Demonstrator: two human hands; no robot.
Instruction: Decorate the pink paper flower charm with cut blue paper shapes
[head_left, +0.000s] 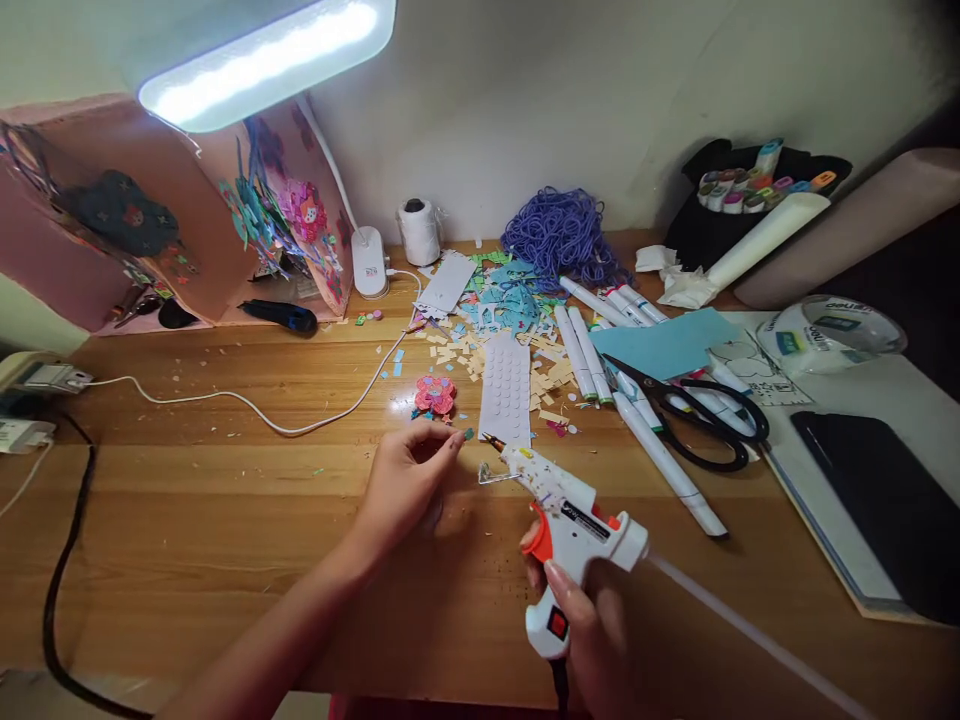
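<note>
My right hand (592, 620) is wrapped round the handle of a white hot glue gun (559, 490) with an orange trigger. A long glue stick (750, 625) sticks out of its back end. The nozzle points left, close to the fingers of my left hand (409, 475). Thumb and forefinger of that hand pinch a tiny green piece (469, 434), too small to make out fully. Just beyond lies a pink glittery flower (435, 396) with small blue and red bits at its lower edge. A white sheet of round adhesive dots (505, 385) is on the table behind the nozzle.
Paper scraps (510, 300) and purple cord (559, 235) lie at the back. To the right are markers (667, 465), black scissors (697, 410), blue paper (667, 342), a tape roll (832, 330) and a phone (877, 500). A white cable (285, 430) crosses the left side under a lamp (270, 60).
</note>
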